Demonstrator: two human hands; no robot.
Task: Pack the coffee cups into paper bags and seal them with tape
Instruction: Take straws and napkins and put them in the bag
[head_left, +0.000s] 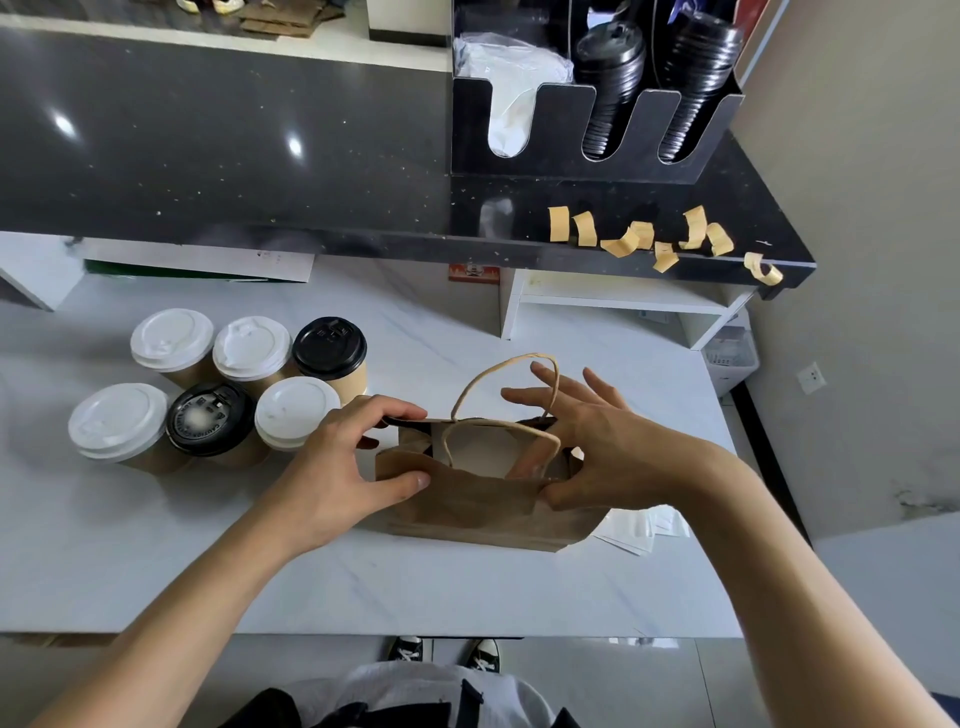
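A brown paper bag (467, 499) with twisted paper handles stands open on the white counter (363, 582). My left hand (343, 467) grips the bag's left rim, fingers over the top edge and thumb on the near wall. My right hand (587, 441) holds the right rim, thumb pressing the near wall, one finger inside the mouth, the others spread. The bag's inside looks empty. Several lidded kraft coffee cups (218, 389) cluster to the left, most with white lids and two with black lids. Several cut strips of tan tape (644, 236) hang along the black shelf's edge.
A black lid and sleeve dispenser (597, 156) stands on the dark upper shelf (208, 156). A white riser shelf (613, 301) sits behind the bag. White papers (644, 530) lie by the bag's right side. The counter's right edge drops off near a beige wall.
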